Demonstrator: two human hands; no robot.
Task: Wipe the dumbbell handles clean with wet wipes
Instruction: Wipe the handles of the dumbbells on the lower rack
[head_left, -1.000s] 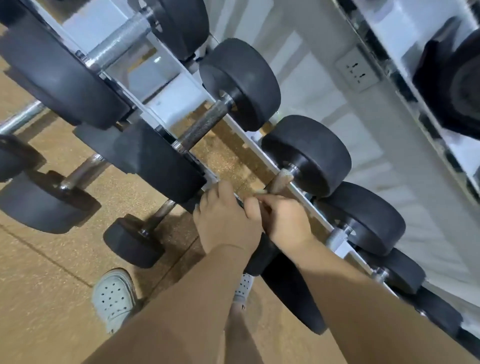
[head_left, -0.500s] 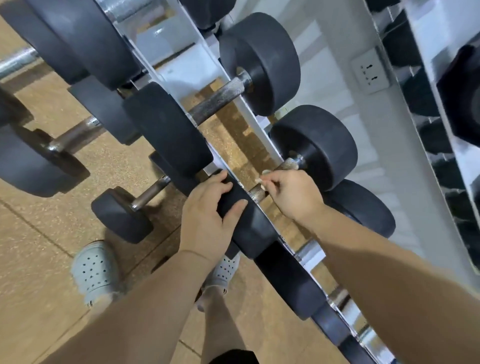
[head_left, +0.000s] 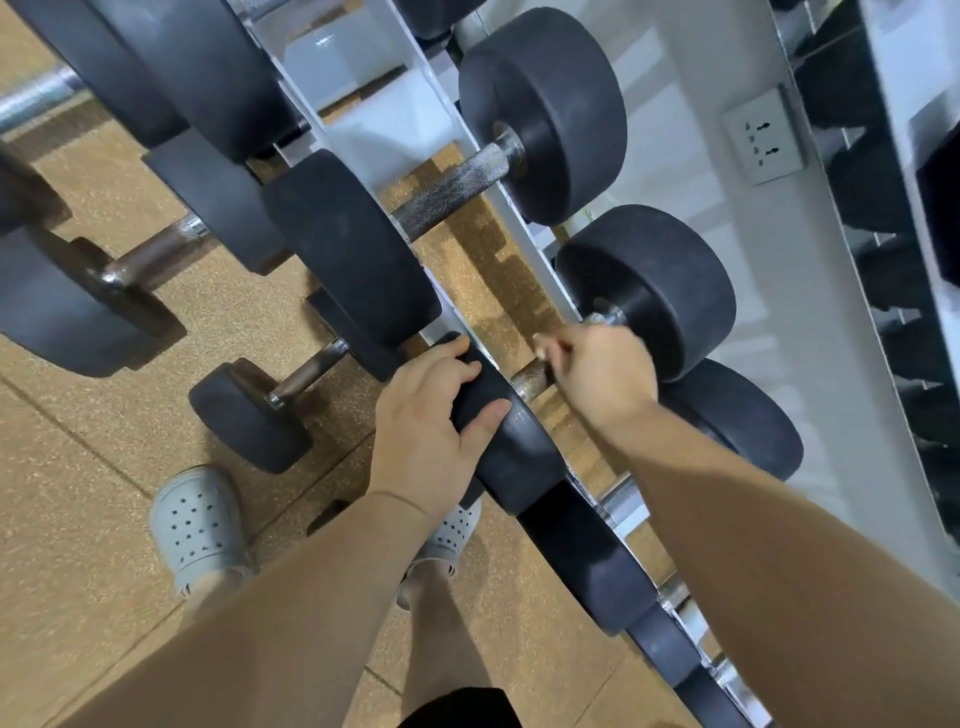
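A black dumbbell lies across the top tier of a white rack (head_left: 524, 244). My left hand (head_left: 431, 421) grips its near head (head_left: 511, 441), fingers over the top edge and thumb on the face. My right hand (head_left: 597, 374) is curled round the metal handle (head_left: 530, 376) close to the far head (head_left: 654, 291). A small pale bit, perhaps the wet wipe (head_left: 543, 349), shows at my fingertips; the rest is hidden in the hand. The right hand is blurred.
Further dumbbells fill the rack: a larger one (head_left: 452, 192) just beyond, smaller ones below right. A lower tier holds more dumbbells (head_left: 249, 415) at left. Speckled tan floor, my grey clogs (head_left: 195, 525), a wall socket (head_left: 761, 137) and a mirror at right.
My right hand has slid along the handle toward the far head. My left hand has moved onto the near head and stays there. The view has shifted closer to the rack.
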